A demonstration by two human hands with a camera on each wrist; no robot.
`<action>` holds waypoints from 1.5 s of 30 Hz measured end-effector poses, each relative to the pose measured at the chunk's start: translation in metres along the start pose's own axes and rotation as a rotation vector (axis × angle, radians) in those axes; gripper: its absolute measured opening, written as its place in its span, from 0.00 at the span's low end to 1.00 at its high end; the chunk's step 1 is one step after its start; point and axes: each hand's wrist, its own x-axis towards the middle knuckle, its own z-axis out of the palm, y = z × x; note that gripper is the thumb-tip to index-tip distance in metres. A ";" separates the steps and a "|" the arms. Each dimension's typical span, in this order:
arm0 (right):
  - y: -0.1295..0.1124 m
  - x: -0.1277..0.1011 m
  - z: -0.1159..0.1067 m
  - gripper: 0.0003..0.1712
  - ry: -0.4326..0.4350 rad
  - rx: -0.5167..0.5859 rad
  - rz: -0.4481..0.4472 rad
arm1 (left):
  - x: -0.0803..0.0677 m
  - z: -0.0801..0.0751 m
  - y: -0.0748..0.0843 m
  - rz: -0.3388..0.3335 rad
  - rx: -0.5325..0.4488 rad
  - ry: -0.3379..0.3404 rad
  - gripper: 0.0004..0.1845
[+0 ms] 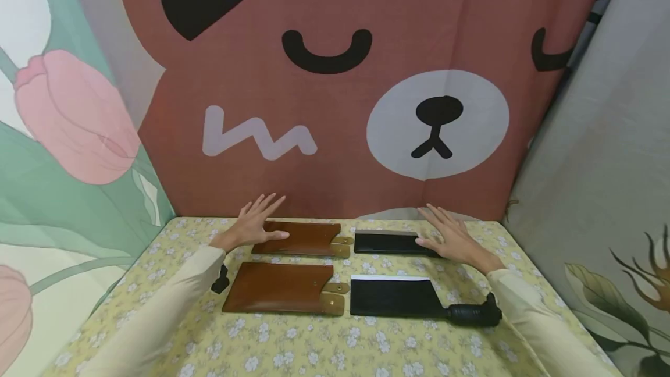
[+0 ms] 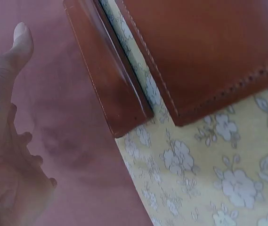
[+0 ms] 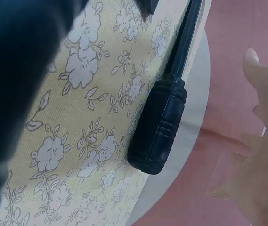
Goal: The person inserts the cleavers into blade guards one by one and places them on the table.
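Ok, both hands (image 1: 251, 228) (image 1: 455, 240) spread wide, holding nothing: L nr far brn sheath (image 1: 309, 237), R nr far cleaver (image 1: 387, 243)

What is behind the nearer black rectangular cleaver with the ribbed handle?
Behind the nearer cleaver lies another black, rectangular-bladed cleaver. The bare right hand hides its ridged black handle in the head view, though the right wrist view shows it.

My left hand (image 1: 250, 228) and right hand (image 1: 455, 237) are spread near the tabletop's (image 1: 293, 356) far edge. As I look, the left overlaps the far brown sheath's (image 1: 306, 239) left end and the right covers the far black cleaver's (image 1: 384, 244) right end. Farther from that edge lie the near brown sheath (image 1: 277, 288) and the near black cleaver (image 1: 392, 298), its handle (image 1: 471, 315) towards the right edge.
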 end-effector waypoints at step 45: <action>0.021 -0.015 -0.002 0.43 -0.388 0.085 0.096 | 0.018 0.039 0.014 0.004 -0.017 -0.330 0.56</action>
